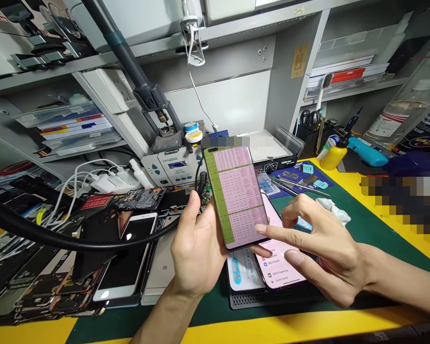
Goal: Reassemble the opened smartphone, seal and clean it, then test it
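Note:
My left hand (197, 248) holds up a smartphone (240, 196) whose screen shows a pink and green table of small text. The fingers pass behind the phone, and the thumb stands free of its left edge. My right hand (326, 248) holds nothing; its index fingertip rests on or just over the lower right of that screen, with thumb and other fingers apart. Below both hands lies a second phone (283, 274), lit with a settings-like list. Beside it a white card-like piece (238, 272) rests on a black perforated mat (247, 301), partly hidden by my left hand.
Several old phones and parts (50, 282) crowd the left, with a white phone (129, 258) among them. A black hose (93, 244) crosses over them. Behind stands a soldering or hot-air station (175, 167). Tweezers (286, 186), a yellow bottle (333, 155) and crumpled tissue (335, 210) lie right.

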Action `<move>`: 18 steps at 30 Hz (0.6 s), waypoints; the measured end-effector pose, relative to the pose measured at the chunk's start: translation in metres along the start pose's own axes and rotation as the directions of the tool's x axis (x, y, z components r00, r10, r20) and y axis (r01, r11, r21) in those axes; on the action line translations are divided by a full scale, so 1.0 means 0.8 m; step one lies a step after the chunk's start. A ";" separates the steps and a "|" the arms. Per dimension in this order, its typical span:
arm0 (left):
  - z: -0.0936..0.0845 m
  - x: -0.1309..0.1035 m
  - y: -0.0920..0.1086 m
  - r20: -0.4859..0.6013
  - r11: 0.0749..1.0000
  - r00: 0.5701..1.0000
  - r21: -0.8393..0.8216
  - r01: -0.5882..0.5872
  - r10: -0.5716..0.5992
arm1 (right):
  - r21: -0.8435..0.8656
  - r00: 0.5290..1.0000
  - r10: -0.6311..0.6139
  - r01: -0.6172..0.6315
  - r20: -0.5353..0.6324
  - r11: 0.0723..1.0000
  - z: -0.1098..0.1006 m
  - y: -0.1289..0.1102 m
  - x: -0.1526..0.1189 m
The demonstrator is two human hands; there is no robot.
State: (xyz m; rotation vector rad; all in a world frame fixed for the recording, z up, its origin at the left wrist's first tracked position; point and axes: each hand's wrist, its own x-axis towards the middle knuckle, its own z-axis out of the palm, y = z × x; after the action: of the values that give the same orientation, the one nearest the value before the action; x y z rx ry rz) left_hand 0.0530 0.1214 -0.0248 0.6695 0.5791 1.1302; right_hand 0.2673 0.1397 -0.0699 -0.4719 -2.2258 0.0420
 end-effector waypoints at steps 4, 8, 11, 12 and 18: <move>-0.001 0.000 0.000 -0.002 1.000 1.000 0.002 0.009 -0.009 | 0.012 1.000 -0.007 0.007 -0.002 1.000 0.001 0.001 0.000; -0.003 0.000 0.001 0.009 1.000 1.000 -0.020 0.018 -0.017 | 0.013 1.000 -0.002 0.002 0.007 1.000 0.001 0.000 0.000; -0.005 0.001 0.001 0.054 1.000 0.998 -0.011 0.023 -0.023 | 0.006 1.000 0.003 -0.003 0.004 1.000 0.002 -0.002 0.000; -0.006 0.001 0.001 0.064 1.000 0.998 -0.008 0.022 -0.021 | 0.004 1.000 0.000 0.000 0.001 1.000 0.003 -0.002 0.000; -0.010 0.000 0.000 0.027 1.000 1.000 -0.021 -0.010 0.011 | -0.037 1.000 -0.011 0.010 -0.010 0.999 0.003 -0.002 -0.001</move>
State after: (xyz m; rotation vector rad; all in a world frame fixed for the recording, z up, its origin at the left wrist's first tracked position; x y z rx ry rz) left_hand 0.0473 0.1228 -0.0304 0.6695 0.5400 1.1338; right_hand 0.2651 0.1381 -0.0719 -0.4794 -2.2227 -0.0068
